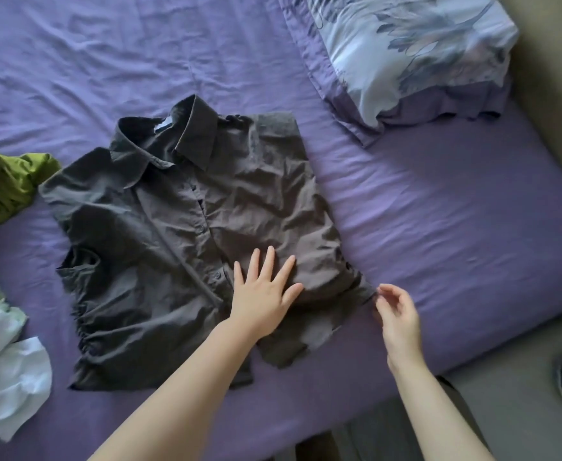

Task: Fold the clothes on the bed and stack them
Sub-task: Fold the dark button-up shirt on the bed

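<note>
A dark grey collared button shirt [159,227] lies face up on the purple bed sheet [439,211], collar toward the far side. Its right side is folded in over the front. My left hand [266,291] presses flat on the lower front of the shirt, fingers spread and straight. My right hand [398,314] hovers at the shirt's lower right corner, fingers loosely curled, fingertips at the fabric edge; whether it touches the cloth is unclear.
A crumpled green garment [3,184] lies at the left edge. White and pale green clothes [3,354] are heaped at the lower left. A floral pillow [416,51] sits at the far right. The bed's edge and floor [512,387] are at the lower right.
</note>
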Action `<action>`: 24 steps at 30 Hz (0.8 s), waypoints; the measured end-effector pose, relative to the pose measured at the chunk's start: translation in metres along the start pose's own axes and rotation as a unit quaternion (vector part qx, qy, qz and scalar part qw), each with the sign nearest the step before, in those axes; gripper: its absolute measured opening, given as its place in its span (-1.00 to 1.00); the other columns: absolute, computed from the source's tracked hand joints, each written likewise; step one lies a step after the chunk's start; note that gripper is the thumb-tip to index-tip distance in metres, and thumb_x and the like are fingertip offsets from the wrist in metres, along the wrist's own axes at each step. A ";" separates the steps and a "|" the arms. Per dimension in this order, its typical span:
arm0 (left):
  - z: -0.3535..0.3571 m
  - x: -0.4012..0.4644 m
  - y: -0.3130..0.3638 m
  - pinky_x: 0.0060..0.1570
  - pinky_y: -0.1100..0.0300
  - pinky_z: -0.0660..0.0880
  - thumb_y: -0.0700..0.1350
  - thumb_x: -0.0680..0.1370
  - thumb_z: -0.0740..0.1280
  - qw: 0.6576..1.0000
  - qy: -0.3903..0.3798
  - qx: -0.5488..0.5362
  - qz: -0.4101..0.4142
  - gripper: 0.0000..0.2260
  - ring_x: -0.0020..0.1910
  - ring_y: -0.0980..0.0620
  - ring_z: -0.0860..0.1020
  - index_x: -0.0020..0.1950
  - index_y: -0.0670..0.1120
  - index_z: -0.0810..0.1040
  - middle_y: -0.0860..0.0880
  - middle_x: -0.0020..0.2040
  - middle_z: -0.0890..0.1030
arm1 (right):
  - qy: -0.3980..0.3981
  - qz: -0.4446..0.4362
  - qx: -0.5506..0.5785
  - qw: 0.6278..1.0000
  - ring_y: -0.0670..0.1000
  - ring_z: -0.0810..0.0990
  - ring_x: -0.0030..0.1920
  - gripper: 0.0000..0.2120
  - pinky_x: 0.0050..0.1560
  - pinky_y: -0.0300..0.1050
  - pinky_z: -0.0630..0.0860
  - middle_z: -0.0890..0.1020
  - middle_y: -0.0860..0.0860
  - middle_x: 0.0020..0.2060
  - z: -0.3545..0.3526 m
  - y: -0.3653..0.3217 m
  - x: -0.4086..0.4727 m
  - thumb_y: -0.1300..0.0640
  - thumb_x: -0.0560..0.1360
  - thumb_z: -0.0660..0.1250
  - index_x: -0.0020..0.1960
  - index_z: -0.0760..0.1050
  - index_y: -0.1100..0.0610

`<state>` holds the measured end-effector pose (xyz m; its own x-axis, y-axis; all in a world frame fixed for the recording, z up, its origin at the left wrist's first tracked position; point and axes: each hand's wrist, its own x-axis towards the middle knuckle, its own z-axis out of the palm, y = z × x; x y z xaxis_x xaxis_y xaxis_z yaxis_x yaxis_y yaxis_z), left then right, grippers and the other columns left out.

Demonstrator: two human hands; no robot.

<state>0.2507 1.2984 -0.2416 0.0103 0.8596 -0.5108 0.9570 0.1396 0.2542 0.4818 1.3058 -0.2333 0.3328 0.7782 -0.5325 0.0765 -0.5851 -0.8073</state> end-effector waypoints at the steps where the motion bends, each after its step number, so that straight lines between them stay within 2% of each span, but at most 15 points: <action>1: 0.002 0.000 0.002 0.43 -0.22 -0.22 0.34 0.56 -0.15 1.000 0.003 -0.002 -0.002 -0.44 0.54 -0.11 -0.19 0.54 0.24 -0.10 -0.03 0.59 -0.11 | -0.016 0.005 0.009 1.000 -0.16 0.54 0.00 -0.76 0.08 -0.12 0.47 0.56 0.04 0.07 0.004 -0.003 -0.001 0.29 0.58 0.22 0.05 0.50 -0.03; 3: 0.006 0.000 0.008 0.42 -0.23 -0.25 0.37 0.53 -0.16 1.000 0.001 0.002 -0.001 -0.42 0.54 -0.13 -0.22 0.53 0.24 -0.10 -0.04 0.58 -0.13 | -0.071 0.005 -0.010 0.997 -0.18 0.52 0.08 -0.72 0.07 -0.16 0.46 0.52 -0.06 0.12 0.011 -0.007 -0.003 0.21 0.57 0.27 0.23 0.45 -0.04; 5: 0.007 0.003 0.010 0.41 -0.25 -0.25 0.36 0.55 -0.13 1.000 -0.007 0.017 -0.001 -0.42 0.53 -0.15 -0.23 0.54 0.23 -0.10 -0.05 0.58 -0.15 | -0.096 -0.072 -0.142 0.983 -0.06 0.55 0.11 -0.67 0.08 -0.24 0.40 0.55 -0.06 0.08 0.015 -0.011 -0.001 0.26 0.51 0.34 0.26 0.47 0.09; 6: 0.006 0.004 0.009 0.41 -0.25 -0.24 0.35 0.56 -0.11 1.000 -0.009 0.025 0.000 -0.42 0.53 -0.15 -0.22 0.54 0.22 -0.09 -0.05 0.58 -0.15 | -0.082 -0.118 -0.218 0.965 0.03 0.57 0.08 -0.72 0.04 -0.25 0.39 0.59 -0.01 0.02 0.015 -0.012 0.002 0.31 0.49 0.35 0.19 0.52 0.16; 8: 0.003 0.001 0.005 0.41 -0.25 -0.22 0.34 0.57 -0.09 0.999 0.002 0.038 0.007 -0.42 0.54 -0.14 -0.19 0.55 0.19 -0.07 -0.05 0.58 -0.11 | -0.023 -0.127 -0.304 0.944 0.17 0.57 0.06 -0.81 0.00 -0.15 0.40 0.63 0.12 0.01 0.015 -0.022 0.002 0.31 0.51 0.31 0.10 0.57 0.20; 10: -0.001 -0.010 -0.003 0.42 -0.24 -0.20 0.32 0.58 -0.08 0.998 0.032 0.045 0.014 -0.42 0.55 -0.13 -0.14 0.56 0.15 -0.05 -0.06 0.58 -0.06 | 0.039 -0.133 -0.342 0.929 0.24 0.53 0.12 -0.77 0.12 -0.01 0.40 0.56 0.21 0.11 0.019 -0.033 -0.004 0.29 0.52 0.28 0.16 0.56 0.21; 11: -0.003 -0.017 -0.009 0.43 -0.24 -0.19 0.30 0.58 -0.06 0.998 0.052 0.046 0.012 -0.42 0.55 -0.13 -0.12 0.56 0.13 -0.03 -0.07 0.58 -0.03 | 0.056 -0.198 -0.357 0.911 0.25 0.51 0.14 -0.73 0.16 0.03 0.40 0.54 0.22 0.14 0.024 -0.037 -0.009 0.32 0.51 0.29 0.19 0.54 0.23; 13: -0.004 -0.035 -0.024 0.43 -0.22 -0.17 0.27 0.60 -0.04 0.996 0.080 0.043 -0.004 -0.44 0.55 -0.13 -0.10 0.56 0.11 -0.01 -0.07 0.58 0.00 | 0.001 -0.360 -0.384 0.850 0.26 0.51 0.16 -0.67 0.19 0.12 0.42 0.55 0.23 0.15 0.043 -0.044 -0.030 0.32 0.46 0.35 0.23 0.53 0.25; 15: -0.004 -0.054 -0.043 0.44 -0.20 -0.15 0.25 0.61 -0.02 0.995 0.087 0.041 -0.027 -0.45 0.55 -0.12 -0.09 0.56 0.11 -0.01 -0.07 0.58 0.01 | -0.135 -0.450 -0.425 0.773 0.26 0.47 0.26 -0.59 0.24 0.16 0.40 0.52 0.21 0.24 0.069 -0.042 -0.053 0.17 0.45 0.39 0.30 0.50 0.18; 17: -0.002 -0.073 -0.064 0.44 -0.20 -0.15 0.24 0.61 -0.02 0.995 0.077 0.039 -0.052 -0.45 0.55 -0.11 -0.10 0.56 0.11 -0.01 -0.07 0.58 -0.01 | -0.270 -0.468 -0.523 0.659 0.22 0.29 0.43 -0.51 0.35 0.23 0.26 0.38 0.16 0.41 0.095 -0.031 -0.070 -0.05 0.51 0.32 0.40 0.40 0.01; 18: 0.000 -0.082 -0.075 0.44 -0.20 -0.16 0.24 0.61 -0.03 0.995 0.072 0.037 -0.064 -0.45 0.55 -0.11 -0.11 0.56 0.11 -0.01 -0.06 0.58 -0.02 | -0.315 -0.446 -0.588 0.597 0.18 0.14 0.50 -0.49 0.41 0.24 0.12 0.23 0.11 0.49 0.104 -0.025 -0.072 -0.15 0.55 0.21 0.46 0.29 -0.07; 19: 0.002 -0.090 -0.085 0.44 -0.20 -0.17 0.24 0.61 -0.03 0.994 0.068 0.036 -0.073 -0.45 0.55 -0.10 -0.12 0.56 0.11 -0.01 -0.06 0.58 -0.02 | -0.342 -0.393 -0.646 0.557 0.13 -0.02 0.54 -0.48 0.45 0.22 -0.02 0.08 0.04 0.54 0.112 -0.021 -0.070 -0.22 0.58 0.08 0.51 0.16 -0.13; 20: 0.004 -0.098 -0.095 0.44 -0.20 -0.18 0.24 0.61 -0.03 0.994 0.066 0.034 -0.082 -0.46 0.55 -0.10 -0.13 0.56 0.11 0.00 -0.05 0.58 -0.03 | -0.346 -0.338 -0.682 0.548 0.09 -0.11 0.54 -0.47 0.47 0.19 -0.08 -0.01 -0.01 0.55 0.118 -0.018 -0.066 -0.25 0.59 -0.02 0.52 0.07 -0.16; 22: 0.005 -0.111 -0.112 0.44 -0.19 -0.19 0.23 0.61 -0.03 0.992 0.070 0.025 -0.105 -0.47 0.55 -0.09 -0.14 0.56 0.11 0.01 -0.05 0.58 -0.03 | -0.317 -0.278 -0.708 0.567 0.09 -0.10 0.54 -0.46 0.47 0.17 -0.04 0.00 -0.01 0.55 0.128 -0.017 -0.067 -0.27 0.58 -0.05 0.51 0.11 -0.13; 24: 0.004 -0.122 -0.127 0.45 -0.17 -0.18 0.18 0.63 -0.01 0.984 0.093 0.007 -0.151 -0.48 0.55 -0.10 -0.12 0.57 0.08 0.02 -0.07 0.58 -0.01 | -0.281 -0.342 -0.673 0.593 0.15 0.09 0.51 -0.47 0.42 0.22 0.11 0.19 0.11 0.51 0.143 -0.020 -0.084 -0.22 0.56 0.12 0.44 0.32 0.01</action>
<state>0.1285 1.1737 -0.2144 -0.3267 0.8554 -0.4020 0.9124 0.3964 0.1019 0.3184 1.2851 -0.2088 -0.5445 0.6703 -0.5042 0.8196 0.5529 -0.1499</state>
